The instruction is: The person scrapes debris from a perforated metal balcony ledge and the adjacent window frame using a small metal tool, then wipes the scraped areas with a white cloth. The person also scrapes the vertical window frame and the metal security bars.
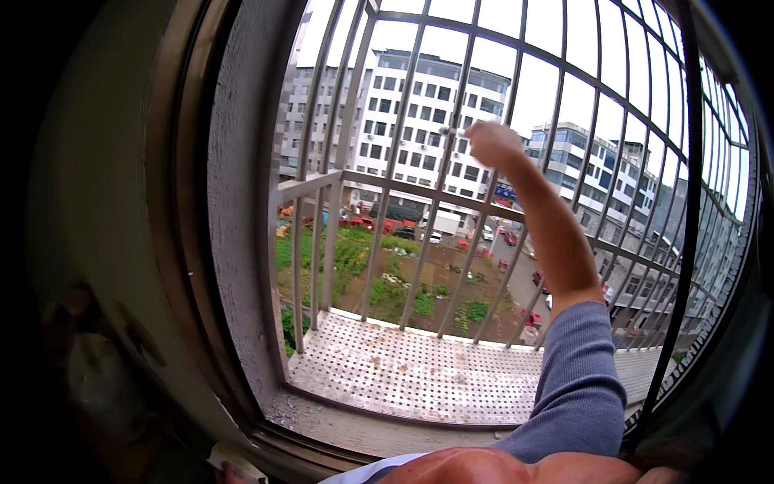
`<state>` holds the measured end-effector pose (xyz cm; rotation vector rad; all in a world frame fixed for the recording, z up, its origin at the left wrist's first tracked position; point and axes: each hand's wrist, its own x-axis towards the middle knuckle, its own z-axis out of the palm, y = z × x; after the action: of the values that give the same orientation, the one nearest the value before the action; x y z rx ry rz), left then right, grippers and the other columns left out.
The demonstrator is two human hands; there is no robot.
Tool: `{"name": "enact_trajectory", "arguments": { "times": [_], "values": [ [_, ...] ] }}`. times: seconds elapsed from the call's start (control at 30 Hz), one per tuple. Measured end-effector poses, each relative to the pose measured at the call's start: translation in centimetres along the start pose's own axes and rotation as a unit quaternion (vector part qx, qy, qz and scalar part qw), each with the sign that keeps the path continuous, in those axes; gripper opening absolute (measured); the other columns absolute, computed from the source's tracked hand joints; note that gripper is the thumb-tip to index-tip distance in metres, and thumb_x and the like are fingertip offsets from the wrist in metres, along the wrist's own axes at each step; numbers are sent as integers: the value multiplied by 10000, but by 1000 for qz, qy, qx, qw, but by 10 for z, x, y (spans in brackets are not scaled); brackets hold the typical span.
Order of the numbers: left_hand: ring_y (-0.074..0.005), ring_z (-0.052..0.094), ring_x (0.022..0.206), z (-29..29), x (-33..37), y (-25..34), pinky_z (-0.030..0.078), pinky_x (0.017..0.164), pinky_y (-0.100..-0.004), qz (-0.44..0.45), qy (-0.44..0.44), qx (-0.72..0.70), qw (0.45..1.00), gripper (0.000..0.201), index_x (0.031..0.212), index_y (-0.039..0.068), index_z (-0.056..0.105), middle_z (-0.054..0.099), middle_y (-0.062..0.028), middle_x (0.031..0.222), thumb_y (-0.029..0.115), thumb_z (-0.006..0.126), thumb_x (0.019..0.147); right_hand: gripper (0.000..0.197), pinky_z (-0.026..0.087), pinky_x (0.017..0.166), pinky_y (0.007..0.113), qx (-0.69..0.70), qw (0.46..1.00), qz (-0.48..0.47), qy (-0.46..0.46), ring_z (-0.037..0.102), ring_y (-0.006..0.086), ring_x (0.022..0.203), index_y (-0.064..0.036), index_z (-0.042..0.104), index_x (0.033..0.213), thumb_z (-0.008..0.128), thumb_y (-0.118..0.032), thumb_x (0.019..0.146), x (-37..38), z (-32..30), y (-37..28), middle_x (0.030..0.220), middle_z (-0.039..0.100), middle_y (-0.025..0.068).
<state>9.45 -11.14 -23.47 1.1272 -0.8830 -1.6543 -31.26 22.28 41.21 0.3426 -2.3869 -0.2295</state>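
Note:
My right arm, in a grey-blue sleeve, reaches up and outward through the window opening. At its end my right hand (495, 146) is closed in front of the upright bars of a metal window cage (442, 196). A small whitish thing (453, 131) sticks out from its fingers toward a bar; blur hides its kind, and whether it touches the bar I cannot tell. At the lower left edge, a bit of skin that appears to be my left hand (232, 474) shows beside a pale flat-edged thing (222, 456). Its fingers are mostly hidden.
A perforated metal sheet (403, 371) floors the cage beyond the sill (355, 421). The window frame (189, 242) rises at the left; a dark upright strip (692, 185) crosses the right side. Outside lie a planted plot, parked cars and white buildings (419, 113).

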Motion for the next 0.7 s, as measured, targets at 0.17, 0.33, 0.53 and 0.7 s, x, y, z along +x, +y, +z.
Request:
{"name": "enact_trajectory", "arguments": {
  "times": [0.17,0.33,0.53,0.7],
  "values": [
    [-297,620,955,24,0,30,524,814,-442,40,24,33,998,400,1230,-84,584,636,-214,1202,139,612,899,314,533,891,424,157,958,22,237,677,324,1043,-149,709,1119,474,-288,964,65,-66,-29,1095,713,124],
    [-304,611,977,40,-16,21,523,806,-450,-34,12,34,999,434,1287,-44,572,634,-191,1219,155,628,905,287,561,734,393,254,911,-66,317,709,269,799,-131,704,1158,502,-199,966,155,-60,-59,961,724,159],
    [-310,613,979,-40,7,-31,513,832,-453,265,23,95,959,429,1274,-56,577,631,-207,1229,178,627,917,279,550,815,361,46,887,-413,-200,680,174,880,-155,687,1215,553,-242,986,-59,-45,-153,967,730,82],
    [-311,622,967,-34,12,-17,518,829,-427,4,40,29,999,445,1239,-82,581,647,-208,1170,204,642,904,249,538,807,375,-165,885,-304,-311,684,189,820,-171,716,1167,544,-207,990,-119,11,-92,985,728,88]
  ]
}}
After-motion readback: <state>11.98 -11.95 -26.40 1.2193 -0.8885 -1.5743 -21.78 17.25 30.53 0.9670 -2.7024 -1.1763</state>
